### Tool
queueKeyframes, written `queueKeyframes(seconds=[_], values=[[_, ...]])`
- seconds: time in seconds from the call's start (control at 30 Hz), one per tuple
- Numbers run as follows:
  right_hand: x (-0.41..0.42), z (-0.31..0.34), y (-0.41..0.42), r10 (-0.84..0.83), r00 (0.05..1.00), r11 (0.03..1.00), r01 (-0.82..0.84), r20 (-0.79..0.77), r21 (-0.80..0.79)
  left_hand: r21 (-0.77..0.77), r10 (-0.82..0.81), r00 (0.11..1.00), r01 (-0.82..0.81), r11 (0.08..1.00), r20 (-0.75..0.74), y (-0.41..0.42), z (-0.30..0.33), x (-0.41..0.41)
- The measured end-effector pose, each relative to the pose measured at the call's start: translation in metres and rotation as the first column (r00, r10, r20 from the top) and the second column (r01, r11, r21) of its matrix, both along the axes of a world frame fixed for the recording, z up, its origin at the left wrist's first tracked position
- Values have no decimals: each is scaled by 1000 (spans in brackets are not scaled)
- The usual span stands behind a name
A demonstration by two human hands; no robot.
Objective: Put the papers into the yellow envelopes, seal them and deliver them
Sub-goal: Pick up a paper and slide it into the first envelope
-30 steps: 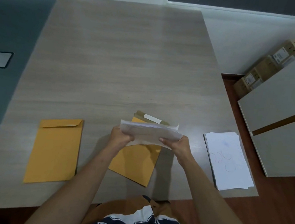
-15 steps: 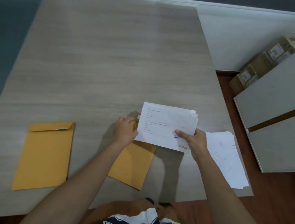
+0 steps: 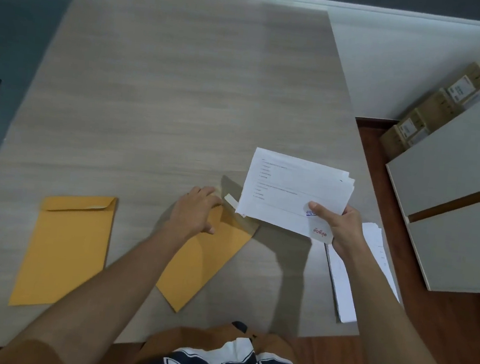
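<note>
Right hand (image 3: 343, 232) pinching folded papers (image 3: 294, 191) above table's (image 3: 184, 85) near-right corner; left hand (image 3: 196, 211), fingers relaxed, resting on open yellow envelope (image 3: 202, 261) by near edge.

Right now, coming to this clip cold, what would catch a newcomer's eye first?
The folded white papers, held up over the table's near right part by the right hand, draw the eye first. Just to their left, the left hand rests on the mouth of a yellow envelope lying askew. A second yellow envelope lies flat further left, and a stack of white sheets sits at the table's right edge.
</note>
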State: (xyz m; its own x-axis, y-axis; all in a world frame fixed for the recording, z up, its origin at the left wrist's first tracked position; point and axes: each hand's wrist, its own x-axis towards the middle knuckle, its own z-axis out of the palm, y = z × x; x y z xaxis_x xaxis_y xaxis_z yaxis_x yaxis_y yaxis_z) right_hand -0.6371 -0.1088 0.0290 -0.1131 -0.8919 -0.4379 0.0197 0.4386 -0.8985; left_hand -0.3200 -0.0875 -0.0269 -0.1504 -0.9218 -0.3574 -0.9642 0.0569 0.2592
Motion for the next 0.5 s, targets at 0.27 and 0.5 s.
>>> queueKeyframes(seconds=[0.27, 0.5], values=[[32, -2, -14, 116, 982, 993, -119, -151, -10, -14, -61, 997, 61, 998, -40, 8, 1, 8], [38, -3, -19, 251, 914, 966, -259, -317, 18, -6, 16, 996, -17, 1000, -83, 12, 1, 8]])
